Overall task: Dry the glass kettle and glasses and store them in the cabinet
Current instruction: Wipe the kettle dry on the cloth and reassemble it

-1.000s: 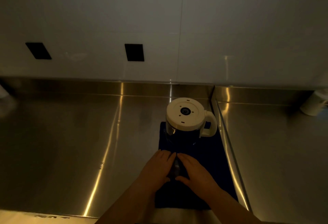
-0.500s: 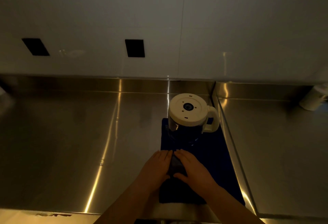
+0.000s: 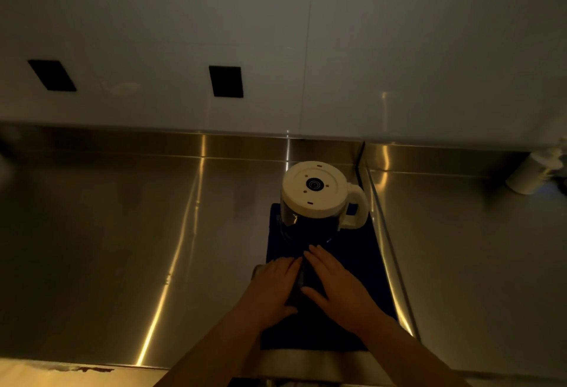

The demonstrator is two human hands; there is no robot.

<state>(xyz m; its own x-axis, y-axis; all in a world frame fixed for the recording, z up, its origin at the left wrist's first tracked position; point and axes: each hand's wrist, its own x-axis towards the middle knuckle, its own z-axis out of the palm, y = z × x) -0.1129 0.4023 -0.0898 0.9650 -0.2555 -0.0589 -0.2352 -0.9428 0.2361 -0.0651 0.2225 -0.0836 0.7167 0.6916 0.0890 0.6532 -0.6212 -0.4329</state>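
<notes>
The glass kettle (image 3: pixel 313 202) stands upside down, white base up and handle to the right, at the far end of a dark blue cloth (image 3: pixel 362 264) on the steel counter. Just in front of it, my left hand (image 3: pixel 273 285) and my right hand (image 3: pixel 336 282) lie side by side on the cloth, fingers fairly straight and pointing away from me. Between and under them shows a clear glass (image 3: pixel 299 284); the hands and the dim light hide most of it. Both hands touch it.
The steel counter (image 3: pixel 122 248) stretches to the left. A raised seam (image 3: pixel 386 248) runs along the cloth's right edge. A white container (image 3: pixel 527 176) sits far right by the wall. White wall panels carry two black sockets (image 3: pixel 226 81).
Both hands have shifted slightly away from me, toward the kettle. They stay together on the glass. The kettle has not moved.
</notes>
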